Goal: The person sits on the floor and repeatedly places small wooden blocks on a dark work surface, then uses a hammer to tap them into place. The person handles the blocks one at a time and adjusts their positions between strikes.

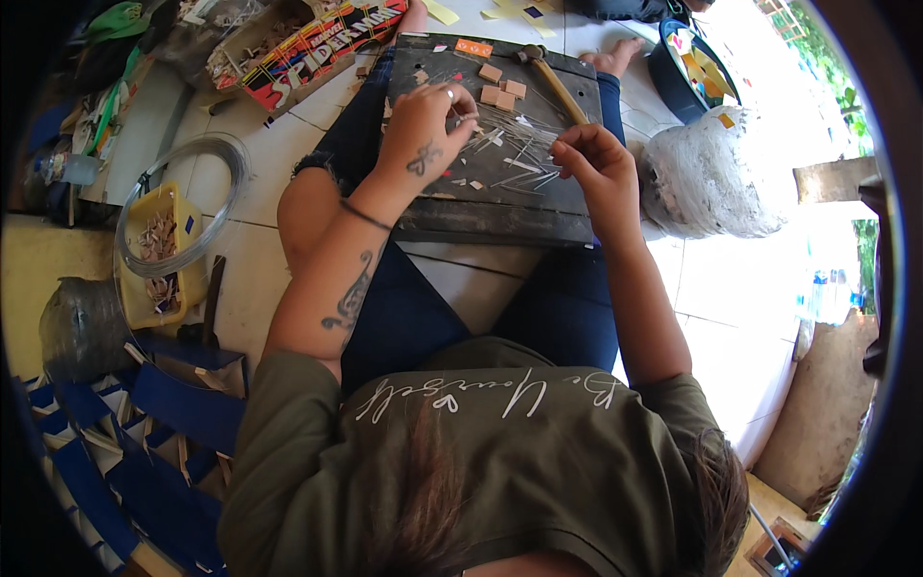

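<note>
My left hand [428, 130] is over the left part of a dark low board [500, 212], its fingers curled and the thumb meeting the index finger. What they grip, if anything, is too small to see. At the board's right side my right hand [598, 165] pinches thumb and fingertips together, with a tiny pale bit at the tips that I cannot name. Thin cut wire pieces [524, 144] and paper scraps lie scattered between both hands. Several small wooden blocks [502, 96] sit farther back. A hammer [561, 87] with a wooden handle rests beside them, close to my right fingers.
A wire coil [241, 188] leans over a yellow basket [195, 274] of small pieces at left. Blue boxes [187, 399] crowd the lower left. A printed cardboard box [327, 48] stands far left. At right are a dark blue tub [661, 85] and a plastic-wrapped bundle [707, 178].
</note>
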